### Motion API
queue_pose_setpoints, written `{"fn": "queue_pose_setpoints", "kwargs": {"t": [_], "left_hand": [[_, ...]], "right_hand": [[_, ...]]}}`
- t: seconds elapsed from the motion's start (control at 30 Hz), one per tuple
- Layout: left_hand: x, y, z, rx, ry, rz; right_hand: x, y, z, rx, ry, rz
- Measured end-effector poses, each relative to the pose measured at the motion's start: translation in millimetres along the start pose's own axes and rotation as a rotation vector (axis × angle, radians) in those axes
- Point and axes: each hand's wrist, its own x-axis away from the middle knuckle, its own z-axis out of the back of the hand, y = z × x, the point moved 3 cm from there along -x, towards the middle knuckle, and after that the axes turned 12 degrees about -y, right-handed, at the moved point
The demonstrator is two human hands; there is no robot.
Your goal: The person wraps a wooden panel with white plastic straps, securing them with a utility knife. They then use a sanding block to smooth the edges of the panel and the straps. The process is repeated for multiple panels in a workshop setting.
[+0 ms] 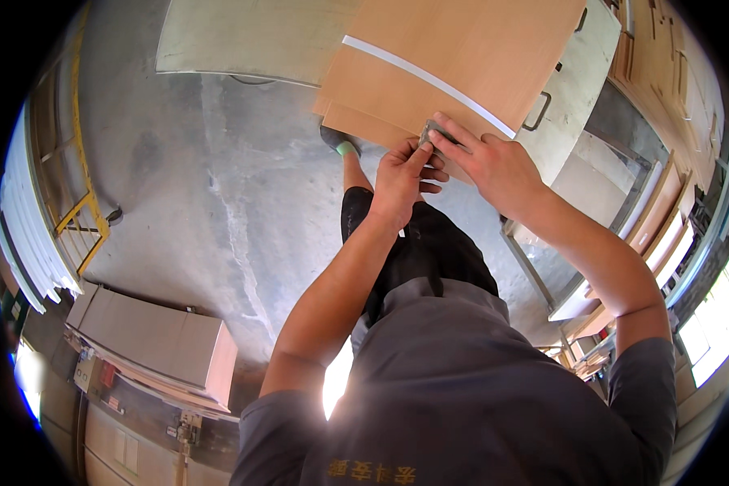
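Observation:
Both my hands meet at the near edge of a stack of light-brown wooden boards (470,40). Between them is a small flat grey block (426,132), mostly covered by fingers; its exact kind cannot be made out. The fingers and thumb of my left hand (398,180) close on its near side. My right hand (498,166) grips the same block from the right, its index and middle fingers reaching over the top. A white strip (429,77) runs diagonally across the upper board, just beyond my fingers.
Pale green panels (251,40), (579,97) extend from both sides of the boards, the right one with a dark handle (536,112). Wooden sheets (656,211) lean at far right. A yellow metal frame (89,211) stands left, and a stack of panels (154,332) lies lower left.

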Motion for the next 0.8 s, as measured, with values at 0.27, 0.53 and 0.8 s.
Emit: {"fn": "queue_pose_setpoints", "kwargs": {"t": [0.27,0.53,0.8], "left_hand": [[4,28,29,0.038,0.006,-0.083],[13,84,76,0.054,0.068,-0.118],[43,114,77,-0.409,0.481,-0.644]], "right_hand": [[-36,-16,23,-0.004,0.045,0.032],[-97,-43,46,-0.097,0.102,0.02],[-105,-27,60,-0.489,0.459,-0.103]]}}
